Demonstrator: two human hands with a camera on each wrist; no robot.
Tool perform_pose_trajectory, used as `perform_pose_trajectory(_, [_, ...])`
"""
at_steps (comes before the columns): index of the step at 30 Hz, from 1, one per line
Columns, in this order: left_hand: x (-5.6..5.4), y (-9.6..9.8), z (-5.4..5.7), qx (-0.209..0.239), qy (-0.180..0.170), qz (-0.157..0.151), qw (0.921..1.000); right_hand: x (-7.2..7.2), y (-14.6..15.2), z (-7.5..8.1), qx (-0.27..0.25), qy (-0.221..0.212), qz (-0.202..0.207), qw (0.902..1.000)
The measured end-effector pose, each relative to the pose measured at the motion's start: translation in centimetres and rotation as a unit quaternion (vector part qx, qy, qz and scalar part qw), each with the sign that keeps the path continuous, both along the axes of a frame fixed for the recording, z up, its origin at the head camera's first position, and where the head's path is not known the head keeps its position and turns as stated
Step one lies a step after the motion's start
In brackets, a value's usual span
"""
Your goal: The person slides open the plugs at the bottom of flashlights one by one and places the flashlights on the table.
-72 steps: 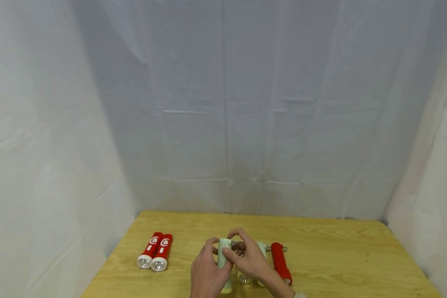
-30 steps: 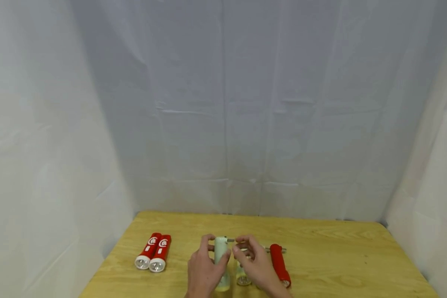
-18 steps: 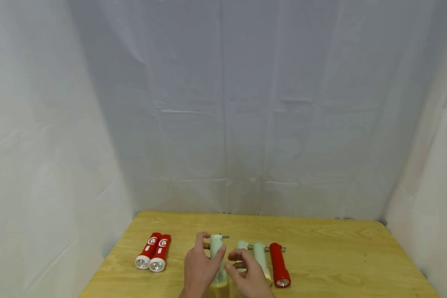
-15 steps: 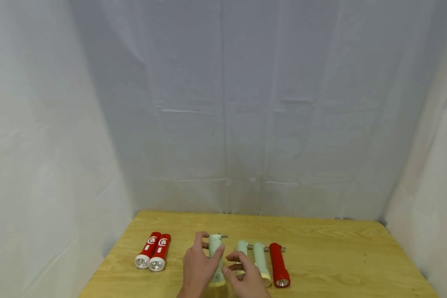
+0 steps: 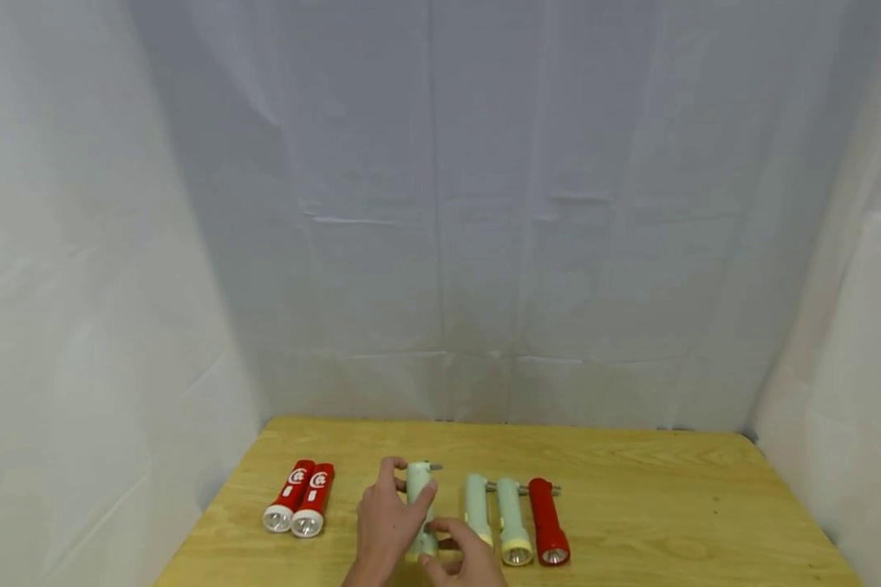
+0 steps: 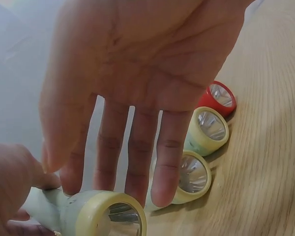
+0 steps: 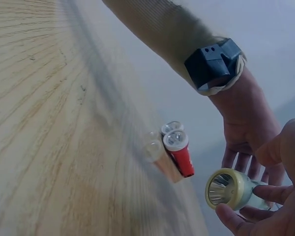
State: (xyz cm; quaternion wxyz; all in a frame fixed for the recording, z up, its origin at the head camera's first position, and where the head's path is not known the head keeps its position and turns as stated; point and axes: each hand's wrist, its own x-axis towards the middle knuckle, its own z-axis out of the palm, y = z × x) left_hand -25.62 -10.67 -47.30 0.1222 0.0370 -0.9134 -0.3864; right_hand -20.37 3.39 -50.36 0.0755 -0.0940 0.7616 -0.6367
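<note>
A pale green flashlight (image 5: 420,483) with a yellow rim stands between both hands, its metal tip sticking out to the right at the far end. My left hand (image 5: 387,522) grips its body, thumb in front and fingers behind. At the lens end, my right hand (image 5: 466,558) pinches the flashlight between thumb and fingers. In the right wrist view, the lens of this flashlight (image 7: 223,189) faces the camera. The left wrist view shows the left palm (image 6: 147,59) above the flashlight head (image 6: 110,214).
Right of the hands lie two more pale green flashlights (image 5: 477,501) (image 5: 511,514) and a red flashlight (image 5: 547,518), with metal tips pointing right. Two red flashlights with white rims (image 5: 289,497) (image 5: 316,497) lie side by side on the left of the wooden table (image 5: 653,505).
The left hand has moved the pale green flashlight leftward. The right hand has come away from its metal tip and down to the lens end, uncovering the flashlights on the right.
</note>
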Motion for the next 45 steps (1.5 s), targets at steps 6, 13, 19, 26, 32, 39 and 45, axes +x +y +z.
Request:
perform_pose_trajectory(6, [-0.2,-0.1,-0.4,-0.008,0.000,-0.001,1.0000,-0.3,-0.2,-0.6,0.002,-0.007,0.010,0.9999])
perform_pose_trajectory(13, [-0.6,-0.3,-0.7,-0.004,-0.019,-0.008,0.9998,-0.5,-0.3,-0.8,0.021,0.000,0.016,0.9997])
perform_pose_trajectory(19, [-1.1,-0.3,-1.2,-0.004,-0.016,-0.012,0.9998,-0.5,-0.3,-0.8,0.033,0.015,0.017,0.9992])
perform_pose_trajectory(26, [-1.6,-0.4,-1.8,-0.004,-0.014,-0.012,0.9998,-0.4,-0.7,-1.3,0.063,0.042,0.009,0.9971])
perform_pose_trajectory(32, [-1.9,-0.5,-2.4,-0.006,-0.023,-0.018,0.9996,-0.6,-0.9,-2.0,0.082,0.056,0.004,0.9950])
perform_pose_trajectory(39, [-2.1,-0.3,-2.9,0.000,-0.028,-0.022,0.9994,-0.9,-0.8,-2.5,0.112,0.081,-0.001,0.9904])
perform_pose_trajectory(45, [-2.5,-0.2,-3.1,-0.004,-0.022,-0.022,0.9995,-1.3,-0.8,-2.9,0.128,0.110,0.007,0.9857])
